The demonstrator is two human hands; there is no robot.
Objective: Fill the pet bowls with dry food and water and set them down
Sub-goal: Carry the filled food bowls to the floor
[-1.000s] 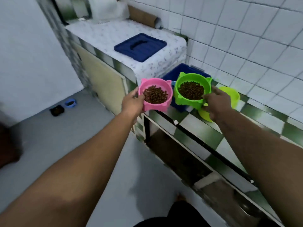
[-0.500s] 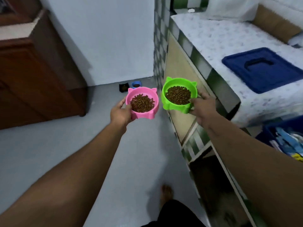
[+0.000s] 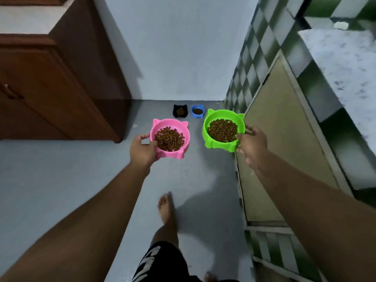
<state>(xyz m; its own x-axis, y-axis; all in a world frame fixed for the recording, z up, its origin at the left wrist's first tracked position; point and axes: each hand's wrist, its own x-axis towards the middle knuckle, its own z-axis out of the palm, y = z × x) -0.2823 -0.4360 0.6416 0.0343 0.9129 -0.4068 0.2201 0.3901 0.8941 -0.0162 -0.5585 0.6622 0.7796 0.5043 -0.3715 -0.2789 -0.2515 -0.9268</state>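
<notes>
Over the grey floor [image 3: 61,180], held out ahead of the person, two filled bowls ride side by side. The left hand [image 3: 142,149] grips the pink bowl [image 3: 169,138] with its fingers curled round the rim at about 8 o'clock. The right hand [image 3: 252,143] grips the green bowl [image 3: 223,130] at about 4 o'clock of its rim. The pink bowl lies at 9 o'clock of the green one, apart from it, and each holds a heap of dry food [image 3: 222,130].

A second ago the same two bowls hung above the checkered tabletop [image 3: 345,68], beside a blue bin and its lid. Half a second ago the person had swung away, with the tabletop's edge alongside. Now the tabletop has slid out to 3 o'clock of the view and the bin and lid are gone from sight. A wooden cabinet [image 3: 50,88] stands at 9 o'clock. A black bowl [image 3: 180,112] and a blue bowl [image 3: 197,111] sit on the floor at 12 o'clock, against the wall [image 3: 183,58], and they show larger than before. A bare foot [image 3: 166,208] is planted forward at 6 o'clock.

So the food filling of these two looks done and the carry is under way — most likely toward the pair by the wall. Setting down is not yet done, and no water shows in any bowl. Both bowls need keeping level — a tipped rim would shed kibble.
</notes>
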